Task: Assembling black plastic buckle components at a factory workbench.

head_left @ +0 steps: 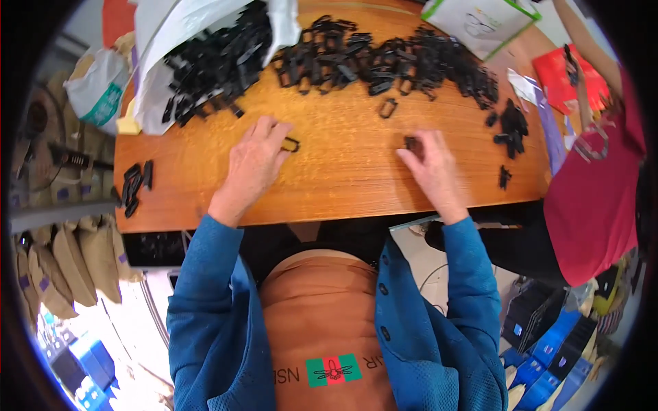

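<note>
My left hand (255, 163) is over the wooden table with its fingers closed on a small black plastic frame (292, 144), an open oblong loop that sticks out past the fingertips. To the right, my right hand (436, 170) pinches a small dark part (411, 142) between thumb and fingers; the fingers partly cover it, so its full shape is hidden. Between and beyond my hands, a single black oblong frame (388, 108) lies apart on the wood. Behind it stretches a long heap of similar black plastic parts (336, 58).
A white bag (154, 41) spills black parts at the back left. Several black pieces (133, 185) lie at the table's left edge, and small piles (513, 130) at the right. A green-edged bag (480, 24) stands at the back. Another person in a red top (593, 198) works at the right.
</note>
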Action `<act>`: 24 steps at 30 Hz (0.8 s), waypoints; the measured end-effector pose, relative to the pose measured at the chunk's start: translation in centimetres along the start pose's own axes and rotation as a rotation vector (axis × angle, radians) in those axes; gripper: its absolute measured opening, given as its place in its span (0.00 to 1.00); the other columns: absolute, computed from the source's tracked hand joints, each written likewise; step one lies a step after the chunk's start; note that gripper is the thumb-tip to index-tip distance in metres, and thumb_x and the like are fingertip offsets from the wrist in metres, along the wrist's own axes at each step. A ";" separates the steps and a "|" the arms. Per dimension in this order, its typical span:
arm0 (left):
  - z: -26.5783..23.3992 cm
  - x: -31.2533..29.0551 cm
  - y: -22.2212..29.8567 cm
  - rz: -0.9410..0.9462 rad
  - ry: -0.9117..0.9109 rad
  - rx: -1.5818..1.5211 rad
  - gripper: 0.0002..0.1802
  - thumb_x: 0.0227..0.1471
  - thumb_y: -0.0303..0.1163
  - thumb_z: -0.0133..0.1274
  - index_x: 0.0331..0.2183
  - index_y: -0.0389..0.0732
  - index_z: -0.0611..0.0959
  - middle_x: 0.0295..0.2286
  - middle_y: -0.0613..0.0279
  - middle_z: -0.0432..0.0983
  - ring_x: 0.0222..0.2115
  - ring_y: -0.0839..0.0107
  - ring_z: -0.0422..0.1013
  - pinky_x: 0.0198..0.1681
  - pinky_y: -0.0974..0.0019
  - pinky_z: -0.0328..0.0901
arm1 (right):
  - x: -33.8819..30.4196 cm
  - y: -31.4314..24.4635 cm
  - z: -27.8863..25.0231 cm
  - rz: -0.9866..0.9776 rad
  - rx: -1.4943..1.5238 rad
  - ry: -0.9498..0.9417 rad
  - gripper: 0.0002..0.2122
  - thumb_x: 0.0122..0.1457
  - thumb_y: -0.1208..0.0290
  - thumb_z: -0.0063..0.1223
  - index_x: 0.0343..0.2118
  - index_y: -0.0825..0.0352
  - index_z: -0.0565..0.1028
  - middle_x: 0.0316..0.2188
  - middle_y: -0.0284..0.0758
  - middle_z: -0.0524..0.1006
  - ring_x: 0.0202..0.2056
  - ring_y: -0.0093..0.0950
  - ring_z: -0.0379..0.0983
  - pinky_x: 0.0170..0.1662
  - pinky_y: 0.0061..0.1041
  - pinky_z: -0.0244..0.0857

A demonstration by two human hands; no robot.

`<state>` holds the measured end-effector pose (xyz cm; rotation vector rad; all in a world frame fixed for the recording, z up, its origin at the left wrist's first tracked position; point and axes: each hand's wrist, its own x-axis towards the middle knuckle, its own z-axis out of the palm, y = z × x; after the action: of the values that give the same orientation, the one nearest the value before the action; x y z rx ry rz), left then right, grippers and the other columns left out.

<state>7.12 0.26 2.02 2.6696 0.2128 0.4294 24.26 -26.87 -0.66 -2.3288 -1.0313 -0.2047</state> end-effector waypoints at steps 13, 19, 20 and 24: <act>1.9 -1.1 2.9 -0.083 -0.037 -0.429 0.16 0.44 0.22 0.55 0.39 0.39 0.76 0.33 0.53 0.70 0.30 0.56 0.70 0.31 0.60 0.66 | -0.7 -4.0 0.8 -0.029 0.406 0.006 0.06 0.51 0.84 0.55 0.31 0.69 0.76 0.31 0.35 0.73 0.31 0.29 0.71 0.33 0.22 0.65; 3.6 -2.2 4.5 -0.120 -0.012 -0.642 0.21 0.43 0.21 0.56 0.43 0.39 0.73 0.31 0.52 0.72 0.31 0.57 0.73 0.33 0.62 0.68 | -0.3 -8.7 1.8 -0.215 0.545 -0.061 0.07 0.49 0.84 0.57 0.32 0.68 0.76 0.32 0.36 0.73 0.33 0.30 0.70 0.34 0.24 0.64; 3.5 -2.3 4.4 -0.129 -0.009 -0.639 0.21 0.43 0.21 0.56 0.43 0.39 0.73 0.31 0.52 0.72 0.31 0.57 0.73 0.33 0.62 0.68 | -0.3 -9.1 2.1 -0.215 0.563 -0.081 0.07 0.48 0.84 0.57 0.32 0.68 0.76 0.32 0.36 0.73 0.33 0.31 0.69 0.34 0.25 0.64; 3.2 -2.6 4.4 -0.074 0.007 -0.642 0.23 0.43 0.21 0.57 0.45 0.39 0.72 0.33 0.52 0.74 0.32 0.56 0.74 0.34 0.62 0.69 | 0.0 -9.5 2.6 -0.295 0.536 -0.103 0.07 0.47 0.84 0.57 0.31 0.69 0.76 0.32 0.37 0.73 0.34 0.33 0.69 0.36 0.26 0.64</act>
<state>6.12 -5.44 0.44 2.0257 0.1435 0.4004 17.20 -20.37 1.44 -1.7177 -1.2946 0.0767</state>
